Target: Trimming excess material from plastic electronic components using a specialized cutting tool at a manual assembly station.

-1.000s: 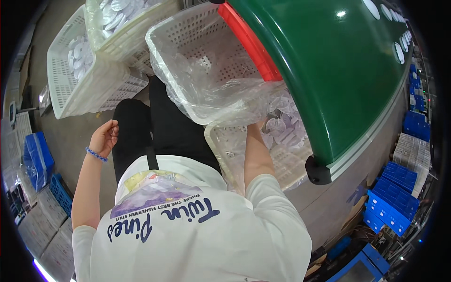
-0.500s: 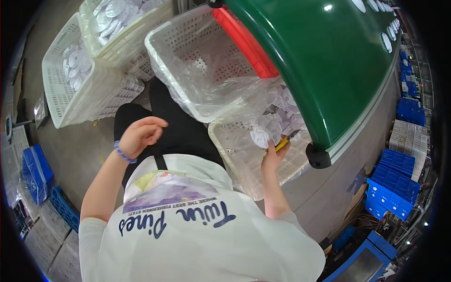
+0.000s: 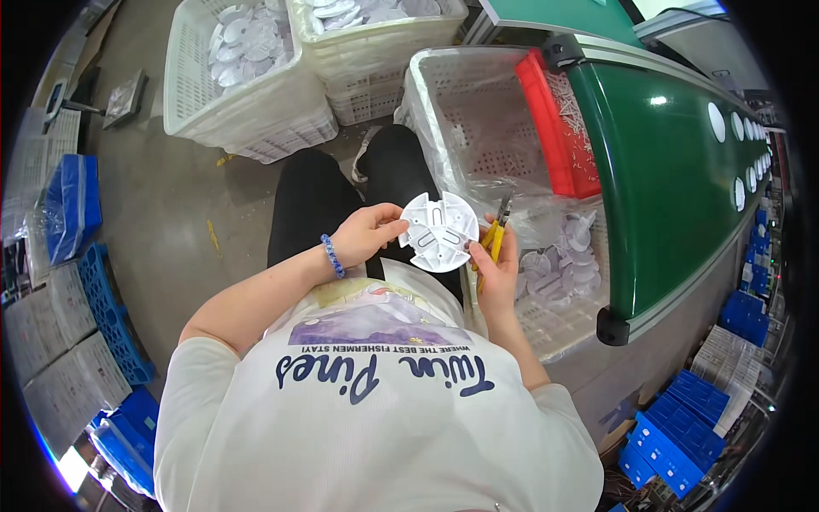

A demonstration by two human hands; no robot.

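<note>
A white round plastic part point(image 3: 438, 232) with slots and notches in its rim is held up above my lap. My left hand point(image 3: 367, 232) pinches its left edge between thumb and fingers. At the opposite edge my right hand point(image 3: 499, 271) grips the part with thumb and fingertips. The same right hand also keeps yellow-handled nippers point(image 3: 490, 243) in its grasp, their dark jaws pointing up and away from me. Right of that hand, a pile of similar white parts point(image 3: 563, 264) lies in a plastic-lined white crate point(image 3: 559, 348).
A green conveyor belt point(image 3: 665, 188) with white discs runs along the right. A red tray point(image 3: 550, 128) of small white pieces sits beside it, over a lined white crate point(image 3: 418, 94). Two more crates of white parts, one a perforated crate point(image 3: 247, 128), stand ahead on the left.
My right hand has come back from the right-hand crate with a white part and the nippers. My left hand, empty before, has moved right and taken the part's left edge.
</note>
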